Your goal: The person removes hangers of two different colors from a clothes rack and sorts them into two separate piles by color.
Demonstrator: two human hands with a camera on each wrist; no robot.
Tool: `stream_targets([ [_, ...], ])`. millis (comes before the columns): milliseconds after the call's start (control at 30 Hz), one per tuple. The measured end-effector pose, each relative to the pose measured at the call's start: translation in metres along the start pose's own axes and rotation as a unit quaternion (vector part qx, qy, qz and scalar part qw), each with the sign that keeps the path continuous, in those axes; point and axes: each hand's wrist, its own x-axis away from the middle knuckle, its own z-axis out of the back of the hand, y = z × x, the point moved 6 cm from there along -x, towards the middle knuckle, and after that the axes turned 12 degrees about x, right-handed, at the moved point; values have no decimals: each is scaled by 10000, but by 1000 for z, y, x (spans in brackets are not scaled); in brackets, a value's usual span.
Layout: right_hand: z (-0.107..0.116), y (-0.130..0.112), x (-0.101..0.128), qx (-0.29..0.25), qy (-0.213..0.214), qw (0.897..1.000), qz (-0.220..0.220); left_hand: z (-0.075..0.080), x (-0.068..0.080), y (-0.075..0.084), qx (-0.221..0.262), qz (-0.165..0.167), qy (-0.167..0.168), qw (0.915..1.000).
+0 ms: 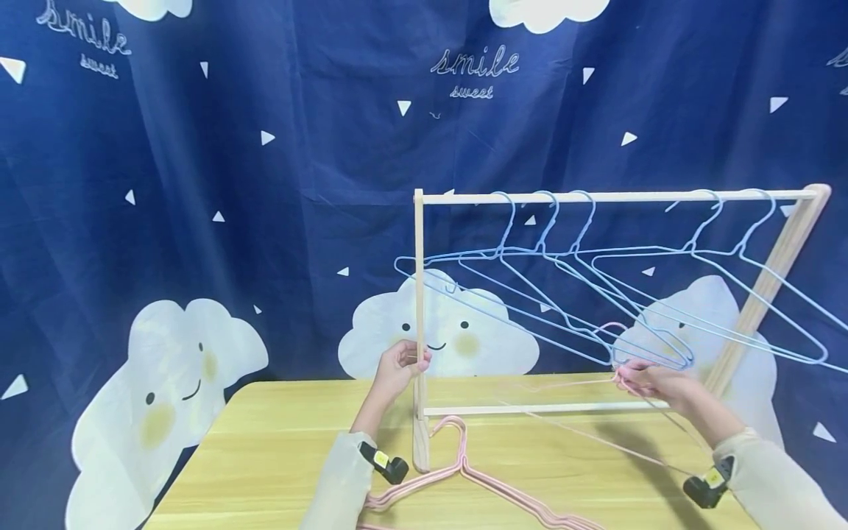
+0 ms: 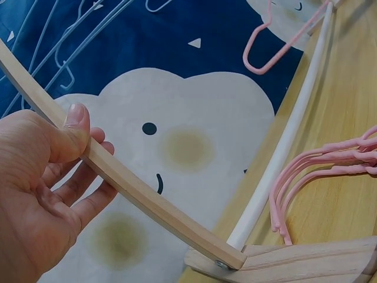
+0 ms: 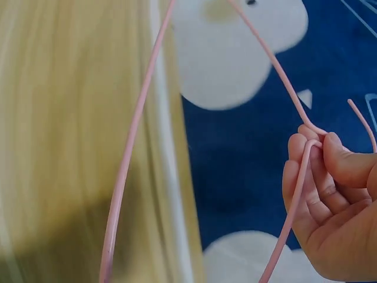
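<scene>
My left hand (image 1: 399, 366) grips the left wooden post (image 1: 419, 294) of a small clothes rack, its thumb and fingers around the wood in the left wrist view. Further right, my right hand (image 1: 656, 384) pinches a pink hanger (image 3: 131, 139) just below its hook, under the blue hangers. The hanger's arms and long bottom bar spread out from the hand over the table. Several blue hangers (image 1: 501, 250) hang by their hooks from the rack's white top rail (image 1: 636, 196).
Several pink hangers (image 1: 461, 465) lie stacked on the wooden table (image 1: 278, 449), hook end by the rack's left foot (image 1: 421, 445). A white lower rail (image 1: 477, 411) joins the rack's sides. Behind hangs a dark blue curtain (image 1: 218, 162) with clouds.
</scene>
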Motion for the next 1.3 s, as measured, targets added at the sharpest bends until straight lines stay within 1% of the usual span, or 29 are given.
stream_targets([
  [33,-6,2,-3,31,-91,9999,-100,-1,0,1,-8,16,16,10000],
  [100,-19,3,-8,10,-41,9997,-231,-1,0,0,-60,38,32,10000],
  [200,-37,2,-14,179,347,9984,-417,-1,-1,-1,-69,87,29,9999],
  [267,-52,-1,-20,292,481,9973,-470,0,-1,-2,-96,73,27,9999],
  [333,-67,-5,-26,295,526,9970,-488,1,-1,-2,-60,99,28,9999],
  [433,-90,-10,-35,350,417,9976,-430,1,-1,-3,-17,129,11,9999],
  [633,-138,-16,-50,424,54,9986,-325,2,-1,-3,4,142,-31,9999],
  [733,-160,-19,-55,419,-10,9987,-300,2,-2,-4,32,187,-38,9998],
  [867,-189,-20,-63,308,-137,9990,-299,2,-2,-4,27,242,-34,9997],
  [967,-210,-20,-67,118,-260,9989,-366,2,-3,-3,5,217,-30,9998],
  [1133,-238,-17,-71,47,-352,9982,-482,3,-3,-3,21,134,-45,9999],
  [1300,-255,-12,-73,135,-276,9980,-557,0,0,-1,105,24,-90,9999],
])
